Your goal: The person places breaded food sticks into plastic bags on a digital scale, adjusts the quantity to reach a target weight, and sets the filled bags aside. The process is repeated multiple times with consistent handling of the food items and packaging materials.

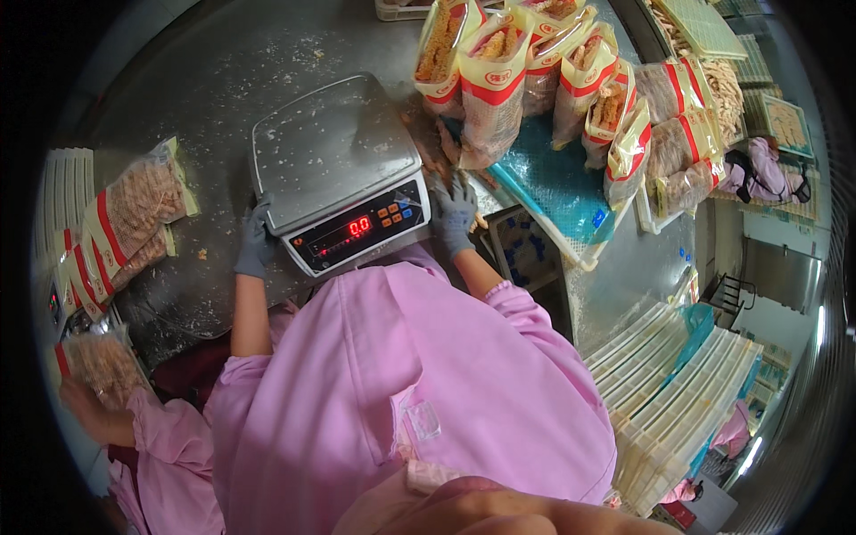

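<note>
A digital bench scale (341, 160) with a steel pan stands before me, and its red display reads 0.0. Flour-like crumbs are scattered over the bare pan. At the scale's left front corner is my left hand (256, 237) in a grey glove; its fingertips are partly hidden against the side. My right hand (456, 212), gloved alike, lies along the scale's right side with its fingers apart. Just beyond that hand lie loose brown breaded food pieces (435, 157). Several open, filled food bags (496, 93) stand upright at the upper right.
A blue-lined tray (552, 180) is under the bags. More filled bags lie at right (679, 144) and left (130, 207). A dark crate (525, 247) sits below the steel table's edge. Stacked pale trays (675, 401) rise at lower right. A co-worker's hand (93, 408) touches a bag at left.
</note>
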Tool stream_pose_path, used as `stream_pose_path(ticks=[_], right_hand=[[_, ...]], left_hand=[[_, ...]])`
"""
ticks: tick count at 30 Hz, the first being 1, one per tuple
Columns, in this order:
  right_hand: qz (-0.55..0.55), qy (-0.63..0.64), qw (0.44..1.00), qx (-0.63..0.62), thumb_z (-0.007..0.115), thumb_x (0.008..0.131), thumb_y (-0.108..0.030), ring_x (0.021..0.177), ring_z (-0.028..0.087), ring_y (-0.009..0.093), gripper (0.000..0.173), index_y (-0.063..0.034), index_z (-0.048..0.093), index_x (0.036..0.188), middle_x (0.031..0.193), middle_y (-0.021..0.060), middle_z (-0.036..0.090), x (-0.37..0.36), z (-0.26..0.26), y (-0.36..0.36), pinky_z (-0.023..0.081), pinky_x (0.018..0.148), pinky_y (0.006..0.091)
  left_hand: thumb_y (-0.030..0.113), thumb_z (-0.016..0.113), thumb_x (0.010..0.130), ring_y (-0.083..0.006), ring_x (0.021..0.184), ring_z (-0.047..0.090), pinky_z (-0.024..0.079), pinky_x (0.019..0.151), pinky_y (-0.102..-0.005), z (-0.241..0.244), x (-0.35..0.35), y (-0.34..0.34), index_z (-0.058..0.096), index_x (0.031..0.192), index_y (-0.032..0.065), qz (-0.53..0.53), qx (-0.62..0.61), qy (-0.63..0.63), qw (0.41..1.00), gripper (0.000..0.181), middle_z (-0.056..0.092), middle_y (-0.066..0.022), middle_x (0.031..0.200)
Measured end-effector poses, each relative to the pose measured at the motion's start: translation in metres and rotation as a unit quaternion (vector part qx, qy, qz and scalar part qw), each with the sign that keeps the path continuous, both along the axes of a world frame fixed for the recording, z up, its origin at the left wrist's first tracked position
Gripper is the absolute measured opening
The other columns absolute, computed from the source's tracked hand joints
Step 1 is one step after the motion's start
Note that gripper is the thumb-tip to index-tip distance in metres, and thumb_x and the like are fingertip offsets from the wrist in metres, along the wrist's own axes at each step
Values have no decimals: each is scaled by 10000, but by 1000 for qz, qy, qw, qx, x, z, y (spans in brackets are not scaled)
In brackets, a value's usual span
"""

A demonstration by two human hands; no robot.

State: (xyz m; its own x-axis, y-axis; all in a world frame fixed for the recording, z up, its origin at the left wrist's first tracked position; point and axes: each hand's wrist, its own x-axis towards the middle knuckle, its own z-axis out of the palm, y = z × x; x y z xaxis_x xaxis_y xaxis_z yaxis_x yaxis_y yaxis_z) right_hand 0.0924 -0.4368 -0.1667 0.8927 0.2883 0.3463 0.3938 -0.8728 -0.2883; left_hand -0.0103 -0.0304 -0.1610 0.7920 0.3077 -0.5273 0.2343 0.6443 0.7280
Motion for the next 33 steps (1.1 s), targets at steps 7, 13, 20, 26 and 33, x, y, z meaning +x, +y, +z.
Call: stream_pose_path(ticks=[7, 13, 20, 26, 33], right_hand=[[38, 30, 999, -12, 650, 798, -245, 1182, 455, 433, 392, -240, 628, 1190, 1315, 156, 512, 57, -1, 47, 395, 953, 534], [105, 1, 987, 122, 711, 755, -181, 1112, 560, 382, 359, -97, 645, 1098, 1220, 135, 592, 28, 95, 55, 442, 952, 489], [-55, -131, 973, 180, 774, 752, -305, 1294, 399, 339, 662, -56, 499, 1301, 1372, 177, 469, 146, 167, 17, 291, 1081, 459], [-48, -131, 828, 542, 611, 887, -7, 934, 620, 134, 177, 20, 665, 1053, 1052, 75, 673, 111, 208, -1, 493, 831, 266], [-20, -77, 686, 723, 499, 971, -252, 1042, 605, 221, 401, 33, 506, 1253, 1178, 117, 604, -31, 298, 32, 488, 926, 401]], left_hand=[[249, 536, 921, -207, 1128, 581, 454, 984, -357, 28, -11, 14, 548, 1287, 60, 36, 38, 3, 999, 412, 605, -84, 1233], [245, 546, 898, -236, 1086, 608, 492, 941, -376, 7, -66, 66, 557, 1264, 49, 101, 23, -7, 995, 415, 616, -96, 1214], [321, 573, 919, -207, 1093, 602, 479, 963, -354, 27, -67, 70, 538, 1281, 37, 37, 47, -11, 998, 461, 604, -94, 1220], [197, 530, 950, -199, 1249, 480, 373, 1067, -331, 19, -84, 77, 459, 1368, 17, 196, 284, -37, 938, 460, 494, -123, 1365], [142, 425, 968, -245, 1402, 278, 194, 1150, -342, 147, -44, -41, 219, 1490, 3, -29, 412, -85, 907, 577, 294, -149, 1518]])
